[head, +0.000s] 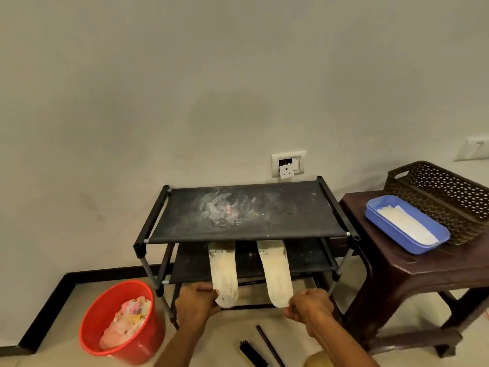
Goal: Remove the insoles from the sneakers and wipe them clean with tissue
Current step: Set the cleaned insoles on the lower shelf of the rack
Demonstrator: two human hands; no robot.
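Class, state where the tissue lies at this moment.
Head view, right side: the tissue lies in the blue tray on the brown stool, beside the basket.

A person's 2 hands each pinch the near end of a dirty pale insole. The left hand (197, 300) holds the left insole (223, 274) and the right hand (309, 307) holds the right insole (276, 274). Both insoles reach under the top shelf of a dusty black rack (246, 229). A red bucket (105, 303) of crumpled paper stands left of the rack. A blue tray (389, 235) of tissue (407, 226) sits on a brown stool (383, 263) to the right.
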